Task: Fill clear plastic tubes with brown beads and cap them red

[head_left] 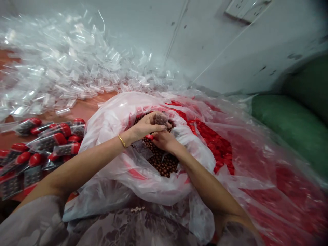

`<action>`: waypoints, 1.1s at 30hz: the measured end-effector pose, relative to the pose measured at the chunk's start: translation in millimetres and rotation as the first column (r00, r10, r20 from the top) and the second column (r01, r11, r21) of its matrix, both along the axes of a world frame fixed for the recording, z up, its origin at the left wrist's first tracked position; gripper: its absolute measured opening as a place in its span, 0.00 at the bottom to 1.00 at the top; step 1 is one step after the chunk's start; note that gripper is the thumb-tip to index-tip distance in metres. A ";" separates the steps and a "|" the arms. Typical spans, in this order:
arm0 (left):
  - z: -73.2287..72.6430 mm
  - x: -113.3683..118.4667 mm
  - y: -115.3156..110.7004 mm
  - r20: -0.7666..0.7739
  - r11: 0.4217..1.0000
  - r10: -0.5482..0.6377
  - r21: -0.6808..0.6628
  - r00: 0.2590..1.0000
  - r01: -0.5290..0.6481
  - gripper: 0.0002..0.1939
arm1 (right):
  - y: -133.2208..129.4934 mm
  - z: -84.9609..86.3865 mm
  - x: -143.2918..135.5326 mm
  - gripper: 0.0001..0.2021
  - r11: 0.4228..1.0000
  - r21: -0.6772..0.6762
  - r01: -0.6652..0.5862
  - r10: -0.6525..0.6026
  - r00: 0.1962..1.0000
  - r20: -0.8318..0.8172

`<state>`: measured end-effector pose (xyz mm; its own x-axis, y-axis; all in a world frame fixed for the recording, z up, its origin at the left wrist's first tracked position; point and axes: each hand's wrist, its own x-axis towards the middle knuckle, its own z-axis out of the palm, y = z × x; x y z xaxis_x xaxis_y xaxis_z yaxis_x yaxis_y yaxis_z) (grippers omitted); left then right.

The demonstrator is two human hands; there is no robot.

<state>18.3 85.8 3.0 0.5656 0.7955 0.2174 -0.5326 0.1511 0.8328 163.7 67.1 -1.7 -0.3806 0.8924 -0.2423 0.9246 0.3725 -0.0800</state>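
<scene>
Brown round beads (165, 165) fill a basin lined with a white plastic bag (110, 116) in front of me. My left hand (145, 126), with a gold bangle at the wrist, is over the beads, its fingers closed on a small clear plastic container (161, 119) with brown beads inside. Just below it, my right hand (165, 140) is closed with a small red cap (149, 137) at its fingertips. Another clear container (143, 149) lies on the beads below my hands.
At the left lie several filled clear containers with red caps (36, 159). A large heap of clear empty containers (77, 68) covers the table's back. Loose red caps (217, 147) lie in a clear bag on the right. Beyond are a green sack (287, 123) and a wall socket (246, 10).
</scene>
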 end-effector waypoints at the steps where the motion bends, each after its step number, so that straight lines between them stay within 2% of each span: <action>1: 0.0 0.0 -0.2 -0.003 1.000 -0.003 0.006 1.000 0.003 0.22 | -1.5 -2.1 -4.8 0.09 0.999 -0.025 -0.021 0.022 0.999 0.035; 3: -0.1 0.2 -0.4 -0.006 1.000 -0.009 0.001 1.000 0.009 0.23 | -3.6 -5.8 -7.8 0.08 0.998 -0.047 -0.035 0.037 0.999 0.034; 6: -0.3 0.5 -0.4 -0.015 1.000 0.003 -0.004 1.000 -0.003 0.23 | -3.4 -8.1 3.2 0.09 0.998 -0.041 -0.056 0.056 0.998 0.000; 9: -0.2 0.4 -0.3 -0.043 0.999 0.038 0.002 0.998 -0.038 0.21 | 0.4 -1.0 24.3 0.13 0.998 0.001 0.068 -0.065 0.968 -0.243; 10: -0.2 0.4 -0.5 -0.058 0.999 0.045 0.000 0.997 -0.045 0.21 | 1.9 4.4 31.1 0.15 0.988 0.020 0.153 -0.135 0.919 -0.370; 12: -0.3 0.7 -0.8 -0.096 0.999 0.039 -0.004 0.995 -0.039 0.21 | 4.3 19.5 41.4 0.16 0.945 0.056 0.323 -0.223 0.758 -0.613; 14: -0.9 1.5 -1.2 -0.142 1.000 0.018 0.002 0.990 -0.018 0.21 | 5.0 37.6 45.3 0.15 0.913 0.087 0.398 -0.200 0.625 -0.755; 15: -1.5 2.0 -1.2 -0.164 1.000 0.010 0.009 0.986 -0.008 0.20 | 4.6 46.3 44.8 0.14 0.913 0.097 0.397 -0.173 0.591 -0.788; 17: -3.1 3.1 -1.1 -0.199 1.000 0.007 0.028 0.980 -0.001 0.19 | 3.3 60.6 40.3 0.12 0.933 0.118 0.340 -0.113 0.588 -0.801; 19: -5.1 4.3 -0.7 -0.224 0.999 0.008 0.046 0.975 0.003 0.19 | 2.1 68.9 34.1 0.10 0.957 0.135 0.256 -0.057 0.624 -0.779; 23: -7.5 6.0 0.1 -0.234 0.997 0.035 0.068 0.972 -0.020 0.18 | 2.1 71.6 28.4 0.09 0.985 0.107 0.133 -0.008 0.659 -0.752; 27: -7.3 6.9 -0.2 -0.226 0.993 0.050 0.114 0.973 -0.025 0.17 | 2.9 68.3 32.9 0.12 0.989 0.086 0.122 -0.013 0.641 -0.768; 33: -8.3 8.1 -1.0 -0.287 0.980 0.108 0.194 0.952 -0.052 0.17 | -1.0 60.9 35.0 0.13 0.981 0.047 0.187 -0.080 0.615 -0.785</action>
<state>26.3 84.7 -5.2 0.5626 0.8032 0.1959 -0.2631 -0.0507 0.9634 198.7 66.0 59.2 -0.2525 0.9486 0.1909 0.5768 0.3059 -0.7574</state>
